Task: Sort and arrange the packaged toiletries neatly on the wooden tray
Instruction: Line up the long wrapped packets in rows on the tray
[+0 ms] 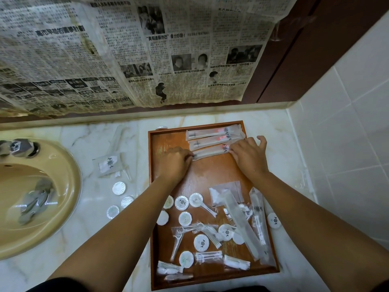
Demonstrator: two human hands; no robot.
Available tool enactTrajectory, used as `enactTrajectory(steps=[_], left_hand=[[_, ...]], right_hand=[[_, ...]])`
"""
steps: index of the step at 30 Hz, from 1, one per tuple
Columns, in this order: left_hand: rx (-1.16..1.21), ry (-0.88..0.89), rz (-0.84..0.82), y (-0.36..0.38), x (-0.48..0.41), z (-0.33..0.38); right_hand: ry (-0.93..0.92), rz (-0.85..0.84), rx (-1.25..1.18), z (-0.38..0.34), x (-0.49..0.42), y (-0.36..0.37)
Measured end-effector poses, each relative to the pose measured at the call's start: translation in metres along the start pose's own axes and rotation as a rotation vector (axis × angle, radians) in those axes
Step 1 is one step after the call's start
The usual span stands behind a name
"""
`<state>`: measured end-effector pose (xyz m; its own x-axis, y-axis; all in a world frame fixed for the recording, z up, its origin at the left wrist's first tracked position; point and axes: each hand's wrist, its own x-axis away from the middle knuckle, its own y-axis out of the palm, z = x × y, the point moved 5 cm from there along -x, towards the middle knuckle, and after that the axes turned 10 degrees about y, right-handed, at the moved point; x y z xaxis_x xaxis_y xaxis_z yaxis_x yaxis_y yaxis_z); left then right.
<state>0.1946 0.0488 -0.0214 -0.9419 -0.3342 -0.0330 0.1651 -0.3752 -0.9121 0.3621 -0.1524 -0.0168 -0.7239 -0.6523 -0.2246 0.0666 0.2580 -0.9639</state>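
At the near end of the wooden tray (152, 186), round packets (202, 242) lie mixed and unsorted. Further on, the left hand (176, 160) and right hand (247, 153) each pinch one end of a long clear packet (210, 152), third in the far row (212, 137). Next, I think, it must be set down parallel.

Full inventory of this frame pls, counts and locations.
wooden tray: one, brown, on counter right of sink
long packets: three, translucent, rowed at tray's far end
loose long packets: about two, translucent, tray's near right
round packets: about nine, white, tray's near half
swab and pick packets: several, clear, tray's near half
silvery rounds: three, counter left of tray
flat sachet: one, clear, counter beside sink
sink: one, beige, left
newspaper: printed, on wall
left hand: grips nearest long packet's left end
right hand: holds its right end
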Motion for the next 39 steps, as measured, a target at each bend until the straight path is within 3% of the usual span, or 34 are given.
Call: enactTrajectory(steps=[14,18,27,34,39], left_hand=[[-0.381,0.08,-0.277,0.013,-0.002,0.026],[-0.28,0.056,-0.212,0.012,-0.001,0.023],[0.19,-0.097,0.093,0.008,0.015,0.004],[0.284,-0.234,0.113,0.007,0.013,-0.002],[0.315,-0.296,0.04,0.008,0.008,-0.005]], right_hand=[[-0.032,-0.01,0.033,-0.002,0.011,0.005],[-0.047,-0.018,0.063,0.0,0.007,0.008],[-0.051,0.013,0.089,0.0,0.01,0.007],[0.002,0.012,0.034,0.003,0.01,0.004],[-0.001,-0.005,0.029,0.009,0.009,-0.001]])
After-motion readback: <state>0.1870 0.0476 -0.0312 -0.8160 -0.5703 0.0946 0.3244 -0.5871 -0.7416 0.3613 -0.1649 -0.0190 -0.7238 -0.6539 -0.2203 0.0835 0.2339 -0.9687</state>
